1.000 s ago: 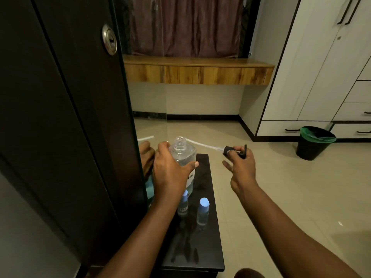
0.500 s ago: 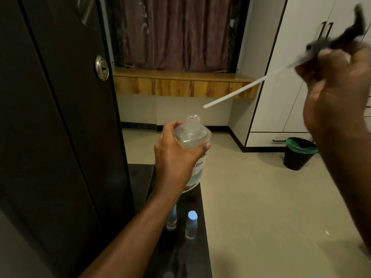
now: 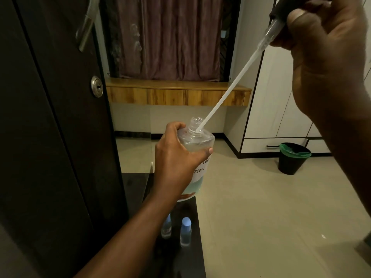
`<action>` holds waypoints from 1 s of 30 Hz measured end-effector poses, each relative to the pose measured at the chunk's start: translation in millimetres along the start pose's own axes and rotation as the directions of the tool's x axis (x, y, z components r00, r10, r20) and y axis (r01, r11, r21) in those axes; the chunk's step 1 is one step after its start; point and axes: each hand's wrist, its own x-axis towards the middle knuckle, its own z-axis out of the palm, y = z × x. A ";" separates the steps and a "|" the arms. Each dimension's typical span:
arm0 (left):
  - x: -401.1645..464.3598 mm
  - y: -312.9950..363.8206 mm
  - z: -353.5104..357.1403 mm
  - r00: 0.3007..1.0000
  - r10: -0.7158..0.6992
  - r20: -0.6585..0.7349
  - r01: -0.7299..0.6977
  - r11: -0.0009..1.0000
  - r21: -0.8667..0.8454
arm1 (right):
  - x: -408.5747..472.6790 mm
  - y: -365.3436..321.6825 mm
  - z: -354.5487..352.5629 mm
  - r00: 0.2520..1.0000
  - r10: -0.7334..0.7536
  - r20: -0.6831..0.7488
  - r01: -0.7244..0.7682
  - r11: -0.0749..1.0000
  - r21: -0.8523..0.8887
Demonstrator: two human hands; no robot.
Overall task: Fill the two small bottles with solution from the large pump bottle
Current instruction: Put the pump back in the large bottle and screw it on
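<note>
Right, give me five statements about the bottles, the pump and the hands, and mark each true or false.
1. The left hand holds the large bottle above the table. True.
2. The pump is screwed onto the large bottle. False: the right hand holds it raised, and only the tube tip is at the bottle's open neck.
3. Both small bottles stand on the table. True.
4. The bin lies tipped over. False: it stands upright.
5. The right hand holds a small bottle. False: it holds the pump.
</note>
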 end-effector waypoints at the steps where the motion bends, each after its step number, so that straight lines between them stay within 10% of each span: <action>1: -0.5 0.1 -0.9 1.000 0.003 0.003 -0.003 1.000 0.002 | 19.5 8.5 -9.4 0.999 -0.002 -0.042 -0.003 0.991 -0.134; 12: -3.0 0.8 -3.5 1.000 0.013 0.007 -0.013 1.000 0.015 | 52.6 17.0 -23.9 0.966 0.211 -0.151 -0.218 0.976 -0.030; 17: -6.0 4.6 -4.3 1.000 0.014 0.006 -0.014 1.000 -0.010 | 41.2 -0.2 -5.8 0.972 0.198 0.124 -0.197 0.980 -0.019; 22: -7.0 8.2 -4.8 1.000 0.015 0.018 -0.015 1.000 -0.015 | 9.1 1.9 15.5 0.806 0.451 0.384 -0.452 0.887 -0.095; 30: -8.4 4.1 -3.7 1.000 0.003 0.026 -0.003 1.000 0.005 | -15.3 12.8 40.4 0.738 0.560 0.375 -0.486 0.828 -0.280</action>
